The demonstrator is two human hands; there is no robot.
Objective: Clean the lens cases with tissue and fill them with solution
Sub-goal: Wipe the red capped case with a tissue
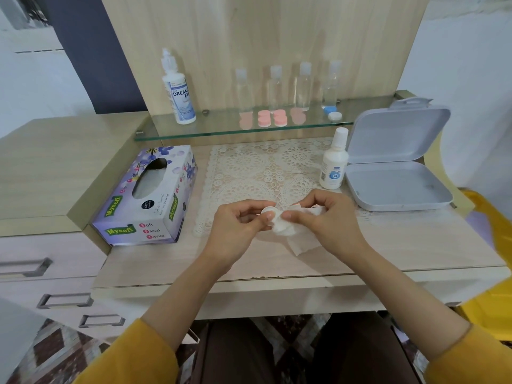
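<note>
Left hand (238,225) on lens case (268,211) (with tissue (303,241))

Bright, even light leaves only faint shadows on the bench (388,245). The glass shelf (221,131) shows pale reflections. Edges bow and blur.

A white lens case (268,211) is held in the left hand (238,227) just above the bench (401,245), and a tissue (303,241) is pinched against it by the right hand (328,220). A tissue box (144,195) is seen at the left, and a small solution bottle (333,162) and an open grey box (396,164) at the right. Pink lens cases (273,118) are set on the glass shelf (221,128).
</note>
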